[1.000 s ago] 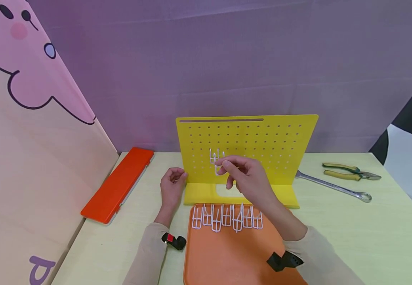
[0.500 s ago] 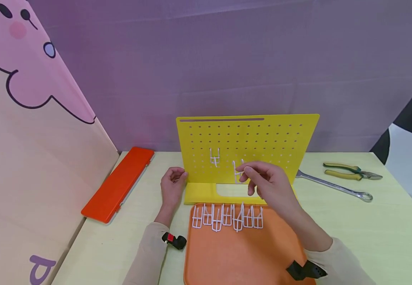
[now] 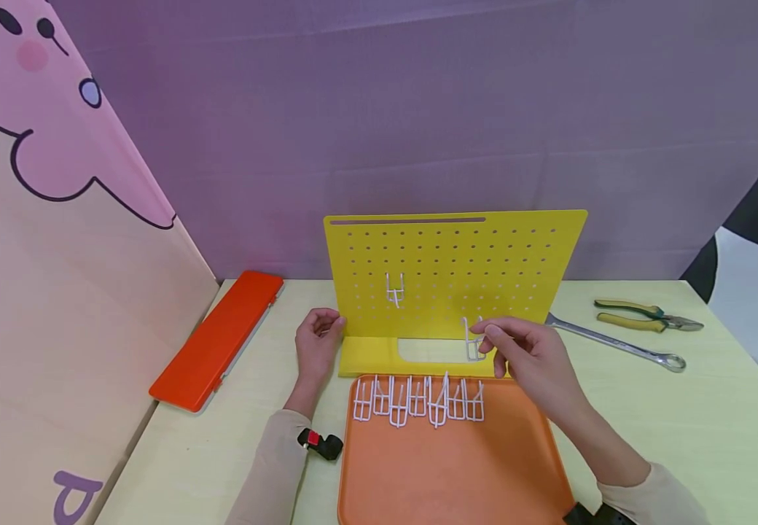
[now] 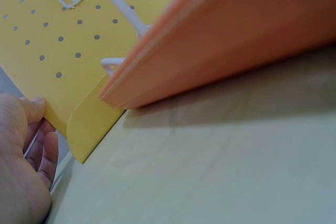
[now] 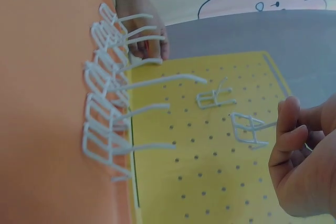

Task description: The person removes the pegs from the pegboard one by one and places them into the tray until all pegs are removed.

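My right hand (image 3: 533, 357) pinches a white wire pegboard hook (image 3: 472, 348) between thumb and fingertips. This hook is in front of the lower right part of the yellow pegboard (image 3: 444, 251), apart from its holes in the right wrist view. My left hand (image 3: 316, 346) grips the pegboard's lower left edge; the left wrist view shows the thumb (image 4: 34, 109) on the front face and other fingers behind. A second white hook (image 3: 395, 293) hangs on the board, left of the middle. Several more white hooks (image 3: 399, 407) stand in a row along the far edge of the orange tray (image 3: 451, 474).
An orange-red flat case (image 3: 218, 339) lies on the table at the left. To the right are a combination wrench (image 3: 615, 344), partly behind the board, and yellow-handled pliers (image 3: 648, 316). A purple cloth wall (image 3: 444, 102) stands close behind the board.
My right hand has moved right and down with the pinched hook, away from the hook hanging on the board. The left hand has stayed at the board's edge.
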`<act>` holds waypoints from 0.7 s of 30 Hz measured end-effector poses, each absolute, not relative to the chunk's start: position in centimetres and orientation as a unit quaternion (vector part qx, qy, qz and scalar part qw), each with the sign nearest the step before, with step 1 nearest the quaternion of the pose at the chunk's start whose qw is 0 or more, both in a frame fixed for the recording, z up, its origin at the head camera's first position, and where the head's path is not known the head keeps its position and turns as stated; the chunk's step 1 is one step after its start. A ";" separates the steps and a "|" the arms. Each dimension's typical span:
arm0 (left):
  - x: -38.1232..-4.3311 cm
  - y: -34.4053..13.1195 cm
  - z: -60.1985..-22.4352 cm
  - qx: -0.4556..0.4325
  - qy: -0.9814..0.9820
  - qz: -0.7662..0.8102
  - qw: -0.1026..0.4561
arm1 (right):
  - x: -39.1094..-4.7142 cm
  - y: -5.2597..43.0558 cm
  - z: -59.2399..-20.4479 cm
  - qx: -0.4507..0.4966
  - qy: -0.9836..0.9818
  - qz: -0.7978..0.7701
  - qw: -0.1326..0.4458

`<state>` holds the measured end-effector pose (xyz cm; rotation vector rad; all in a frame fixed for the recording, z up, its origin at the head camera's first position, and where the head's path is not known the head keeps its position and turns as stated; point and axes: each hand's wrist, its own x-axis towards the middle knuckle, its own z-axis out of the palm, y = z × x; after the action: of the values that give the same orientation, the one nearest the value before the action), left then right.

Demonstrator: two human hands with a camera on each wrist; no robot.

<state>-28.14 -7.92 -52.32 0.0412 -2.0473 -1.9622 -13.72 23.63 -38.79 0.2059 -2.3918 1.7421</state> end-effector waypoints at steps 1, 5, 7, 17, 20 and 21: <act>-28.1 -8.0 -52.3 0.014 -0.715 -0.682 0.153 | -13.7 23.9 -38.9 0.065 -0.804 0.585 0.088; -28.1 -8.0 -52.4 0.012 -0.718 -0.679 0.154 | -13.4 24.6 -39.5 0.042 -0.807 0.583 0.084; -28.1 -8.1 -52.4 0.012 -0.717 -0.680 0.154 | -13.3 25.0 -39.9 0.034 -0.807 0.584 0.079; -28.1 -7.9 -52.3 0.006 -0.706 -0.689 0.164 | -12.7 26.9 -42.6 0.006 -0.828 0.559 0.046; -28.1 -7.9 -52.3 0.005 -0.705 -0.690 0.165 | -12.5 27.1 -43.4 0.001 -0.835 0.550 0.033; -28.1 -7.9 -52.4 0.005 -0.704 -0.690 0.166 | -12.4 27.2 -43.6 -0.002 -0.835 0.549 0.027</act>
<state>-28.10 -7.89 -52.36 0.0134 -2.0066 -1.9657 -12.44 27.17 -43.60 -0.0059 -2.5801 1.6950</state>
